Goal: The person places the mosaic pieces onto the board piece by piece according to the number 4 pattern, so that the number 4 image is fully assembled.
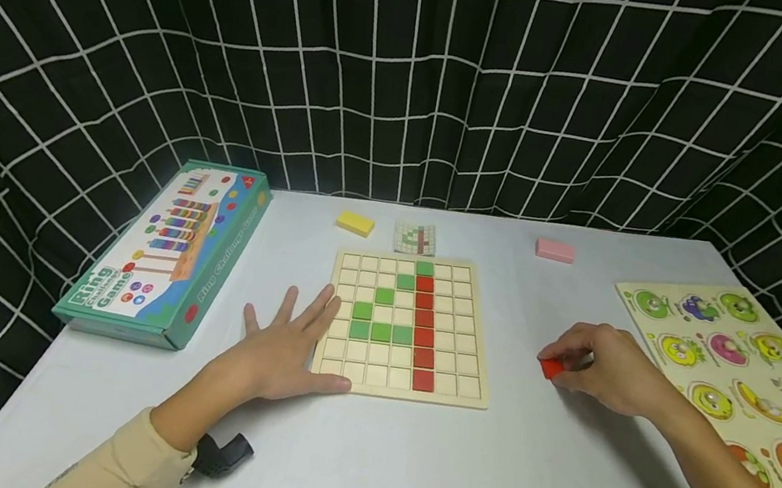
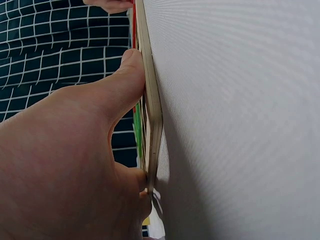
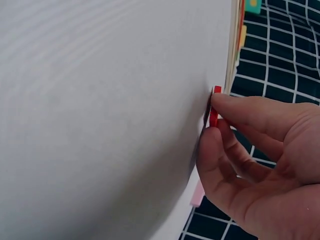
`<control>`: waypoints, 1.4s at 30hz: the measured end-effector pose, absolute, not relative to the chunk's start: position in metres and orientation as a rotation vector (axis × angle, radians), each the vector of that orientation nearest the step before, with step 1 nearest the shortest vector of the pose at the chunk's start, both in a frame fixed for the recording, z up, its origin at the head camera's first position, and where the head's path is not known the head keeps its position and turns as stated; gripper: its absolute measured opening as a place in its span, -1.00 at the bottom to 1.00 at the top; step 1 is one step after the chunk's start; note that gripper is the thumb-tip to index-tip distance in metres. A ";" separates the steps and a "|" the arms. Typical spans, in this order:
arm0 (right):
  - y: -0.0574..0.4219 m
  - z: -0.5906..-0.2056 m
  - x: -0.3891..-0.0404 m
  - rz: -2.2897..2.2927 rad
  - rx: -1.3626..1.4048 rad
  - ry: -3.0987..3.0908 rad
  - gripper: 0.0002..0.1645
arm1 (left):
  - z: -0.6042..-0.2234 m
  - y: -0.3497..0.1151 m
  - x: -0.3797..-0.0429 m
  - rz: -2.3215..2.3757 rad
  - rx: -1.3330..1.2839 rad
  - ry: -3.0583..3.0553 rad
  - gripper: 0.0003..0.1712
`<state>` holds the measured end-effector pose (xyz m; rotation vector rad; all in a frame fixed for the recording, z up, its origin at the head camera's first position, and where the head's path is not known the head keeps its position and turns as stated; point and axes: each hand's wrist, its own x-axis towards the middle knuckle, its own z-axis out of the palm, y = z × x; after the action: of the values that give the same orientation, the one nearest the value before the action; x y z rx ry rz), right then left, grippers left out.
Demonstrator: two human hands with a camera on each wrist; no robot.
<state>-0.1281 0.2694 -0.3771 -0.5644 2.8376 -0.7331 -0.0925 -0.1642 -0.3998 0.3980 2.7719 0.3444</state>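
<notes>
A wooden grid board [image 1: 375, 375] lies on the table, with green tiles [image 1: 381, 332] in several squares and a column of red tiles [image 1: 423, 318]. My left hand [image 1: 280, 350] rests with spread fingers over the board's near left corner. In the left wrist view, its thumb [image 2: 127, 75] touches the board's edge [image 2: 154, 117]. To the right of the board, my right hand [image 1: 611, 368] pinches a red tile [image 1: 551, 368] between thumb and fingers, low over the tabletop. The right wrist view shows this red tile [image 3: 214, 118] edge-on.
Behind the board lie a small pattern card [image 1: 415, 239], a yellow block [image 1: 354, 223] and a pink block [image 1: 554, 250]. A green game box [image 1: 171, 245] stands at the left. At the right, a fruit picture board [image 1: 667, 378] lies beneath my right forearm.
</notes>
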 end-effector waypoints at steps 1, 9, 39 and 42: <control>0.268 -0.377 -0.128 -0.731 -0.557 2.841 -0.64 | -0.400 -0.164 -0.093 0.345 0.399 2.772 0.37; 0.256 -0.372 -0.131 -0.750 -0.526 2.841 -0.65 | -0.400 -0.164 -0.092 0.351 0.392 2.770 0.36; 0.178 -0.369 -0.151 -0.885 -0.672 2.750 -0.74 | -0.400 -0.164 -0.093 0.353 0.387 2.770 0.36; 0.171 -0.369 -0.153 -0.889 -0.678 2.735 -0.75 | -0.400 -0.164 -0.093 0.352 0.385 2.771 0.36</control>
<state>-0.1528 0.1714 -0.3691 -0.6779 2.7349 -0.8893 -0.0933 -0.1637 -0.4001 0.3850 2.7711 0.3516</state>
